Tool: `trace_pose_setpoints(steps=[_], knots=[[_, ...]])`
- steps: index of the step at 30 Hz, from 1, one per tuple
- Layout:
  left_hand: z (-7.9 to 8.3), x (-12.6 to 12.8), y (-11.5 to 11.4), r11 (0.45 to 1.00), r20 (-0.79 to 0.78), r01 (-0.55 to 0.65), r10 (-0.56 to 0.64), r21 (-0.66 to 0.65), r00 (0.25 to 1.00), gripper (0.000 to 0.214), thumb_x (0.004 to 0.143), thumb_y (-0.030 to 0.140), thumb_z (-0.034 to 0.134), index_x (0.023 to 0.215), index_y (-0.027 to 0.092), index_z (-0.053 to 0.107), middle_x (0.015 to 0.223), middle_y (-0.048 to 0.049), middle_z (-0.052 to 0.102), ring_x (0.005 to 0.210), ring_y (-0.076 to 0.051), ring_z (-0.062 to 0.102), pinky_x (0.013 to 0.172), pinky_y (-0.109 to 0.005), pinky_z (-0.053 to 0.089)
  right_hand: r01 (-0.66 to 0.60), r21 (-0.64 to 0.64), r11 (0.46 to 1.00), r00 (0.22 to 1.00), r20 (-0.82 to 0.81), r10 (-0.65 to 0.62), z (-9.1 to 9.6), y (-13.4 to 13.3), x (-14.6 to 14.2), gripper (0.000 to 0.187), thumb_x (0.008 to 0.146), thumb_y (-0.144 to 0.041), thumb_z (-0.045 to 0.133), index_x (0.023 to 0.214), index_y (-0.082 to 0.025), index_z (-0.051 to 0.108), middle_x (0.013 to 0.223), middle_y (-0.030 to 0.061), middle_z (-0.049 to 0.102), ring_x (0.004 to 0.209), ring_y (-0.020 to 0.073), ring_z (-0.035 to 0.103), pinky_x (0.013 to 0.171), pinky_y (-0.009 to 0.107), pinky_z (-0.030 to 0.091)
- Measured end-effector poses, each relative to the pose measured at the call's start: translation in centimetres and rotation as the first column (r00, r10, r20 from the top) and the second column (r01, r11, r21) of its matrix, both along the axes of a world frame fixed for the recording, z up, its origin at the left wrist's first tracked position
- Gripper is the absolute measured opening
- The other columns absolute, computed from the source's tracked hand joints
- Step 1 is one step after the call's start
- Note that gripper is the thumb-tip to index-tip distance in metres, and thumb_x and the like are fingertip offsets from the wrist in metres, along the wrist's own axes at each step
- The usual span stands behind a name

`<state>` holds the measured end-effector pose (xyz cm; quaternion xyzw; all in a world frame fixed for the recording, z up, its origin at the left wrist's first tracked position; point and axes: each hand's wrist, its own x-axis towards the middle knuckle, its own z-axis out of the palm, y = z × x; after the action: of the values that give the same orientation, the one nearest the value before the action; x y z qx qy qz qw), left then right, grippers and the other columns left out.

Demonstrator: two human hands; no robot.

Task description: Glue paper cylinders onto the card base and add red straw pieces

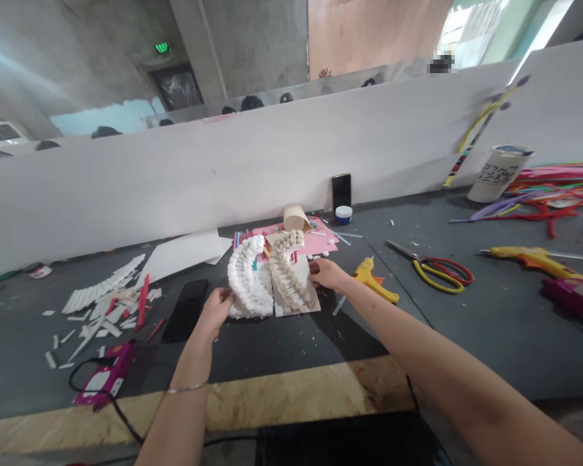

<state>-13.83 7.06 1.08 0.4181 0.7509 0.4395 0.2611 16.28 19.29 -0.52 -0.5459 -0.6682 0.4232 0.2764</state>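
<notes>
My left hand point(215, 312) grips the lower edge of a curved white model piece point(247, 278), which is covered in ruffled paper rolls. My right hand point(326, 273) holds the right edge of a white card point(298, 291), and its fingers rest on top. An arc of small beige paper coils point(285, 268) runs along that card. The two pieces sit side by side, touching along their inner edges. A black phone point(185, 310) lies flat on the grey table just left of my left hand.
White paper strips and scraps point(104, 304) lie to the left. A yellow glue gun point(373, 281) and red-and-yellow scissors point(442, 273) are on the right, with a larger glue gun point(529, 261) and pipe cleaners point(548, 194) beyond. A white partition point(223, 175) rises behind the table.
</notes>
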Motion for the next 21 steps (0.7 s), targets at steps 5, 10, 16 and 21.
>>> trace_pose_setpoints(steps=[5,10,16,21], knots=[[0.0,-1.1,-0.3,0.998,0.041,-0.053,0.051,0.041,0.998,0.027,0.073,0.033,0.071,0.092,0.015,0.065,0.095,-0.011,0.074,0.094,-0.026,0.07,0.088,-0.037,0.052,-0.046,0.021,0.999,0.988,0.151,0.043,0.6,0.2,-0.8,0.022,0.086,-0.013,0.068,0.108,-0.013,0.065,0.089,0.0044,0.071,0.075,0.0143,0.068,0.073,0.028,0.056],[0.2,-1.5,-0.7,0.995,0.013,-0.082,0.082,0.048,0.997,0.024,0.075,0.032,0.07,0.091,0.016,0.065,0.093,-0.0101,0.074,0.095,-0.026,0.07,0.091,-0.038,0.052,-0.101,0.042,0.994,0.96,0.268,0.087,1.0,0.2,-1.8,0.021,0.095,-0.03,0.063,0.109,-0.014,0.066,0.105,0.0058,0.07,0.088,0.0164,0.067,0.08,0.036,0.056],[0.3,-0.8,-0.7,0.997,-0.1,-0.072,0.073,0.013,0.992,0.019,0.081,0.029,0.063,0.094,0.016,0.065,0.1,-0.0125,0.074,0.098,-0.026,0.07,0.09,-0.038,0.052,-0.144,0.096,0.985,0.935,0.339,0.104,1.3,-0.1,-2.2,0.023,0.083,-0.004,0.063,0.104,-0.011,0.07,0.095,0.0095,0.074,0.084,0.0173,0.069,0.077,0.025,0.049],[1.1,-0.4,-0.9,0.997,-0.224,-0.066,0.058,-0.028,0.973,0.017,0.08,0.027,0.063,0.094,0.017,0.065,0.103,-0.0135,0.074,0.1,-0.029,0.07,0.092,-0.04,0.052,-0.135,0.173,0.976,0.942,0.327,0.072,1.5,-0.2,-2.0,0.028,0.079,-0.005,0.065,0.105,-0.012,0.071,0.1,0.012,0.075,0.095,0.0213,0.068,0.08,0.026,0.047]])
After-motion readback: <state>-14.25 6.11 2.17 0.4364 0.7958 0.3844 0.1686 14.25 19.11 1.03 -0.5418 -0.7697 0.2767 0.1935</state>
